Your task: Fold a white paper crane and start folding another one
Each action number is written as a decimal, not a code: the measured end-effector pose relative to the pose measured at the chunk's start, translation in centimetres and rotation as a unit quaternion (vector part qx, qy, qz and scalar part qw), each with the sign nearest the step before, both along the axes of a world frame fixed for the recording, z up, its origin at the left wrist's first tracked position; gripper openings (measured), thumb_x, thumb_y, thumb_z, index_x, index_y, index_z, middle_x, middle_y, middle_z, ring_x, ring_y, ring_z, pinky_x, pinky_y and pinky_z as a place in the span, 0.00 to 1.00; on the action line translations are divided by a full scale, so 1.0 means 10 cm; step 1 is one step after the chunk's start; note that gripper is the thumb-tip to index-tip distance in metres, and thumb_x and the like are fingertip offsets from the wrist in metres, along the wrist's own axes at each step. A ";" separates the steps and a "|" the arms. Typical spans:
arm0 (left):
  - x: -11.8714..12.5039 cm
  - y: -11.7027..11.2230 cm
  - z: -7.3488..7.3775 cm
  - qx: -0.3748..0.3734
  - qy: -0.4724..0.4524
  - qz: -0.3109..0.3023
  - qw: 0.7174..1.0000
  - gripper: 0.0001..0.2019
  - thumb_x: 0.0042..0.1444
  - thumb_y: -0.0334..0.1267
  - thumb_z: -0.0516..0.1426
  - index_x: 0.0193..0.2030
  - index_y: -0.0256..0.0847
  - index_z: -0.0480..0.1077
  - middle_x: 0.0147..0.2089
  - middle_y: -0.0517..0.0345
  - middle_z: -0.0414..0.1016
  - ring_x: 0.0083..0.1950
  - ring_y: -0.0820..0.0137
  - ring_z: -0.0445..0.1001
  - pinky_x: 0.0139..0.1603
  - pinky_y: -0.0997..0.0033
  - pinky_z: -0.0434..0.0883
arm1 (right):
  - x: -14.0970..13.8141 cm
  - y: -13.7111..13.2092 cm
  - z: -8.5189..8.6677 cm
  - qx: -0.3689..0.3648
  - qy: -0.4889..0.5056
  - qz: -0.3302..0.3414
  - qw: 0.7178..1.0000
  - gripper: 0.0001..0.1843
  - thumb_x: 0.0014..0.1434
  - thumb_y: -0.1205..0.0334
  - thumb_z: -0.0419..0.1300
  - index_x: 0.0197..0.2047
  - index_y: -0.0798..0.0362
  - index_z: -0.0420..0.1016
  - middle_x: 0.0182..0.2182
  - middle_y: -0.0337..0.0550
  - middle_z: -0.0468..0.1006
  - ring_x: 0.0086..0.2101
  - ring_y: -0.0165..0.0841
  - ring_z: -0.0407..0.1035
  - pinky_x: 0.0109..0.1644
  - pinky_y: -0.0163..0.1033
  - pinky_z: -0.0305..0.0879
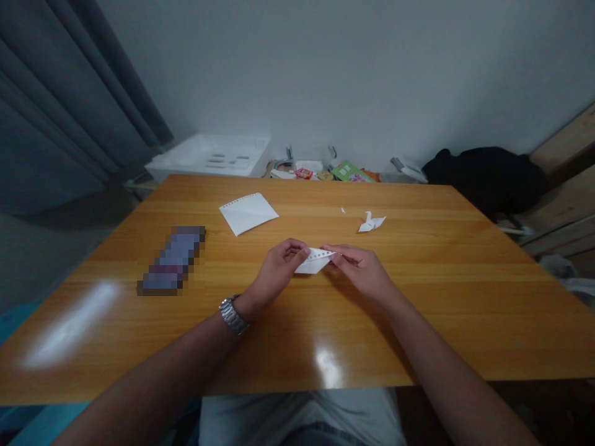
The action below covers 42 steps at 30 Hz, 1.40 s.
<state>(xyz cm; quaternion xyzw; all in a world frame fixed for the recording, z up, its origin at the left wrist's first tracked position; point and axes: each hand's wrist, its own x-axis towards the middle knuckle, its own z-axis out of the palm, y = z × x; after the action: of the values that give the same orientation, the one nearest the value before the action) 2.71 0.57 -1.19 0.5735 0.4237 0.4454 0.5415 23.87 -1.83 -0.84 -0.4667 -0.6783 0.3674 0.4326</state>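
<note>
A small piece of folded white paper [316, 263] with a row of punched holes along its upper edge is held between my two hands, over the middle of the table. My left hand [284, 263] pinches its left end, thumb on top. At the right corner, the thumb and fingers of my right hand [360, 266] close on the paper. Beyond my right hand lies a folded paper bird [370, 222], with a tiny paper scrap [343, 210] to its left. A flat sheet of hole-punched paper [248, 214] rests beyond my left hand.
A phone-like, pixelated device [174, 260] lies on the left of the wooden table [465, 310]. Behind the far edge are a white plastic tray [209, 155], a green packet [352, 171] and a black bundle [486, 179]. A grey curtain hangs at left.
</note>
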 end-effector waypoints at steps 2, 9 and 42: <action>0.00 0.00 0.00 -0.004 -0.004 0.000 1.000 0.16 0.58 0.50 0.63 0.41 0.37 0.72 0.38 0.54 0.78 0.37 0.69 0.76 0.38 0.71 0.73 | -0.01 0.02 -0.03 -0.012 0.014 -0.010 1.000 0.19 0.66 0.51 0.59 0.54 0.50 0.82 0.50 0.51 0.82 0.47 0.42 0.77 0.54 0.49 0.71; -0.01 0.02 0.00 0.011 0.022 0.040 0.999 0.15 0.58 0.49 0.62 0.40 0.37 0.72 0.34 0.56 0.78 0.34 0.69 0.75 0.34 0.72 0.72 | -0.03 0.01 -0.05 -0.091 0.119 0.032 0.988 0.26 0.62 0.49 0.64 0.61 0.50 0.75 0.56 0.52 0.78 0.48 0.40 0.77 0.57 0.50 0.71; -0.04 0.00 -0.07 0.029 0.079 -0.138 0.987 0.15 0.60 0.49 0.62 0.42 0.38 0.71 0.37 0.57 0.77 0.36 0.70 0.75 0.35 0.73 0.70 | -0.07 0.01 0.02 -0.116 0.152 -0.040 0.981 0.18 0.56 0.46 0.68 0.38 0.53 0.83 0.34 0.45 0.83 0.32 0.35 0.75 0.40 0.41 0.74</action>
<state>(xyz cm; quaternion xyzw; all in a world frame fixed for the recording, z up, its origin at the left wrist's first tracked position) 2.31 0.57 -1.87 0.6753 0.3690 0.3318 0.5456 23.18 -1.69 -0.62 -0.4791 -0.5379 0.4929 0.4880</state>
